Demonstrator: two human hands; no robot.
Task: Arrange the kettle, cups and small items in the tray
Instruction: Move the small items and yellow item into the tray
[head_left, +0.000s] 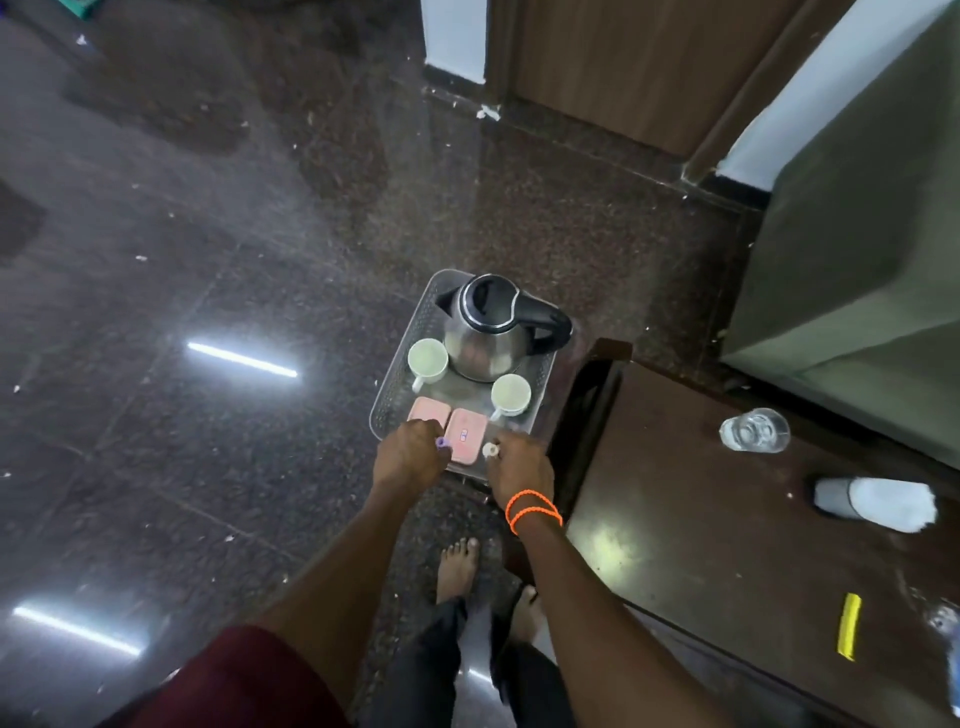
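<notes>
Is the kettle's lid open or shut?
Shut. The black lid sits flat on the steel kettle, with no gap showing. The kettle stands upright in the tray.

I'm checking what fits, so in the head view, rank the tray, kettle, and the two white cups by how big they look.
1. tray
2. kettle
3. left cup and right cup, which look alike.
</notes>
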